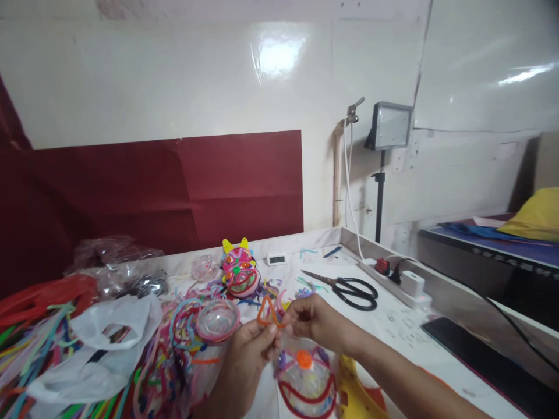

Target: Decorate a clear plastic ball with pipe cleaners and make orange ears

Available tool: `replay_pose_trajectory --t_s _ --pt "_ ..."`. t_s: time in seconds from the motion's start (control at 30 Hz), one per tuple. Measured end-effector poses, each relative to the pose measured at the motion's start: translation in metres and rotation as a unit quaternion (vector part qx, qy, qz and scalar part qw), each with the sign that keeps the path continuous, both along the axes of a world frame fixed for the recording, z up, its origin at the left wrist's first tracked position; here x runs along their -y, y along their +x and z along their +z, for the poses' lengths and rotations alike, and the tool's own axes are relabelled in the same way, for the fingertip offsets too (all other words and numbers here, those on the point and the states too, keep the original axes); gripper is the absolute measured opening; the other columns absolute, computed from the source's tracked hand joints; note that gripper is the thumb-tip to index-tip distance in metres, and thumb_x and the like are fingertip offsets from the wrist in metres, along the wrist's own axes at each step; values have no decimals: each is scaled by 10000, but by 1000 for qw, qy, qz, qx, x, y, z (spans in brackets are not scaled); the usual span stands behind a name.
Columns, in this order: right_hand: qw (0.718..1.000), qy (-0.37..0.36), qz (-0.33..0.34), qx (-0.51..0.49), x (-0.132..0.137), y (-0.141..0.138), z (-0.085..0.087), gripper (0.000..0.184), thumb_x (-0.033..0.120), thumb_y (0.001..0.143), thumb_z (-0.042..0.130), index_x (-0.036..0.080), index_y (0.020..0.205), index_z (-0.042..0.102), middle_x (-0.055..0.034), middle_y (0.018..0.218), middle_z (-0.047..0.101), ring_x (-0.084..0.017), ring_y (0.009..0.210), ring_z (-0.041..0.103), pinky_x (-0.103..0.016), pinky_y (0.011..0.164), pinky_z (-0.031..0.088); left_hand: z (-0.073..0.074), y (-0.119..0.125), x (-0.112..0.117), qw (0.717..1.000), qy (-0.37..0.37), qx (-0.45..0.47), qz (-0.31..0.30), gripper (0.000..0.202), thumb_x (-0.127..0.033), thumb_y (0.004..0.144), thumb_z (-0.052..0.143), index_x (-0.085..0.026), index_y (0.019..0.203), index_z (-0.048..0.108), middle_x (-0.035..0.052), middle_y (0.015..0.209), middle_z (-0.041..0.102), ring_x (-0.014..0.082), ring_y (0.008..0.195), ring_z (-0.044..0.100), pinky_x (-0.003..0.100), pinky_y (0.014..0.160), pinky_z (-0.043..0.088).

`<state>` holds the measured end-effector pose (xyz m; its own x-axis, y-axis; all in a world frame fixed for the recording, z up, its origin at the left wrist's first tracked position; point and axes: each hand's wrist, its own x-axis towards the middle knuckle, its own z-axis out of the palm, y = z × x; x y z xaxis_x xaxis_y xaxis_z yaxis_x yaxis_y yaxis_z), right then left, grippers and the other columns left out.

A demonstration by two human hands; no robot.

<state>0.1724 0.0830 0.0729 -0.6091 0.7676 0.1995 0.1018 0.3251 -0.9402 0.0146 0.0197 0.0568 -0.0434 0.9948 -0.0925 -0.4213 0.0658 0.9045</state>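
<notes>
My left hand (251, 349) and my right hand (312, 320) meet over the white table, both pinching an orange pipe cleaner (267, 311) bent into a small triangle loop. Just below the hands lies a clear plastic dome (305, 381) trimmed with a red pipe-cleaner edge and an orange dot. Left of the hands sits another clear dome (217, 319) ringed in pink. A finished colourful mask with yellow ears (239, 270) rests further back.
A heap of coloured pipe cleaners (166, 349) and plastic bags (105, 343) covers the left. Black scissors (349, 288), a white power strip (399, 282), a small white clock (276, 259), a light on a stand (388, 128) and a dark tablet (489, 355) stand right.
</notes>
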Motion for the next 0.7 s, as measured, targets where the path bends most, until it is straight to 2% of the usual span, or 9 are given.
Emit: replay_pose_trajectory --t_s 0.23,0.7 --pt "1000 -7 5 -10 1 0 -1 114 227 658 652 127 696 691 14 602 598 -92 550 475 -214 556 380 3 0 -1 1000 -4 19 -17 243 -292 558 823 -117 665 691 41 630 653 93 575 532 179 513 367" --pt "1000 -19 2 -14 -1 0 -5 61 137 620 606 132 641 664 46 557 516 -77 527 423 -204 531 350 0 -2 0 999 -11 32 -20 172 -232 608 793 -124 666 672 14 617 616 88 584 537 173 514 372"
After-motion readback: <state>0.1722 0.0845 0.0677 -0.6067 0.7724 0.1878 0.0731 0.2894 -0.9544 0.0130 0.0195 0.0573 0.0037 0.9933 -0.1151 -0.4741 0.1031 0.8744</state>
